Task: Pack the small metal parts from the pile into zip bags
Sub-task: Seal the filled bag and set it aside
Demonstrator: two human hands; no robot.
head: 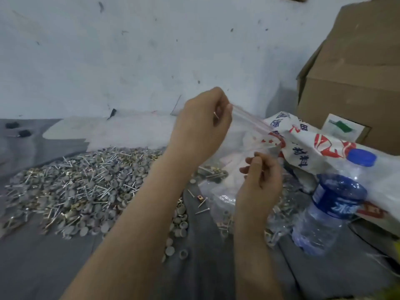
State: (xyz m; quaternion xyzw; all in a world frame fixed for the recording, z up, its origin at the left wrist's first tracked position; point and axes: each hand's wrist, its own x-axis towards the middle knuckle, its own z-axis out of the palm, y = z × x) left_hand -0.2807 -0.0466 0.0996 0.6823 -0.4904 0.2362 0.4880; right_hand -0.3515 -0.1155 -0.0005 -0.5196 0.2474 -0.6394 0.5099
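A wide pile of small metal parts [86, 180], screws and round grey caps, lies on the grey cloth at the left and middle. Above its right end I hold a clear zip bag [244, 135] with a red strip along its mouth. My left hand [201, 126] is raised and pinches the bag's upper rim between thumb and fingers. My right hand [259, 178] is lower and nearer, pinching the bag's near rim. A few parts show through the plastic near the bag's bottom.
A water bottle [331, 204] with a blue cap stands at the right. Behind it lie a printed white sack [313, 144] and a cardboard box [350, 79]. More clear bags and loose parts [181, 215] lie under my right hand. The wall rises close behind.
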